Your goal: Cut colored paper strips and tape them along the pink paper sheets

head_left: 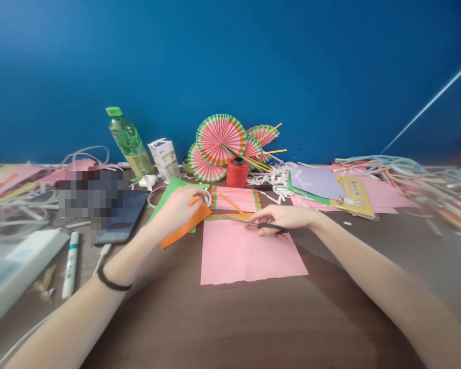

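Note:
My left hand (179, 207) rests on an orange sheet of paper (186, 225) that lies over a green sheet (168, 193), fingers curled onto its far edge. My right hand (280, 218) is closed round the black handles of a pair of scissors (253, 223), blades pointing left over the top edge of a large pink paper sheet (249, 253). Just beyond lies a pink sheet with green and orange borders (236, 199) and a thin orange strip (232, 204) across it.
At the back stand a green-capped bottle (128, 141), a small carton (164, 159), paper fans (221, 138) and a red thread spool (237, 172). A tablet (125, 218), marker (70, 264) and cables lie left. Paper sheets, a yellow booklet (351, 197) and coloured strips lie right.

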Demonstrator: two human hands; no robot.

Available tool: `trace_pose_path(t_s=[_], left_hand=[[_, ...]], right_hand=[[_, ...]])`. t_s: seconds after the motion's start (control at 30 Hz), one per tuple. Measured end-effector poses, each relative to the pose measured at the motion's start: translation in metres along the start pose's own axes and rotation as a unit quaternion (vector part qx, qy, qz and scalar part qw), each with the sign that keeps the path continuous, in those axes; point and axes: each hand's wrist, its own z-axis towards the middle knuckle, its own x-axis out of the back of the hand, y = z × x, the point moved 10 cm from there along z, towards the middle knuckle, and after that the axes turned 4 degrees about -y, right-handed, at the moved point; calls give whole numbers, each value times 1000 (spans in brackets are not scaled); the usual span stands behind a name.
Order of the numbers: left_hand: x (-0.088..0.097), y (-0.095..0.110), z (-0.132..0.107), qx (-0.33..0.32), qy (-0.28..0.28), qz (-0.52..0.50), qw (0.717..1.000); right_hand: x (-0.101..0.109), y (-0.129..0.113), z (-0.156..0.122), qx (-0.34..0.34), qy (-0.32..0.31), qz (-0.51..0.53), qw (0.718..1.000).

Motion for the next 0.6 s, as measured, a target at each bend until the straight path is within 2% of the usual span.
trace_pose_path(t_s=[0.13,0.3,0.53,0.6], left_hand=[[-27,24,-5,-7,-92,-149,985],[-56,26,-9,23,-159,-249,955],[-67,33,-12,44,-219,-401,888],[-67,35,-13,52,-218,-419,880]], right_hand=[[-4,-1,-1,-6,-14,14,1000],[-11,-9,-2,4,-32,29,999],[-10,-12,-1,5,-20,-23,1000],[-11,-14,-2,11,-24,-50,998]])
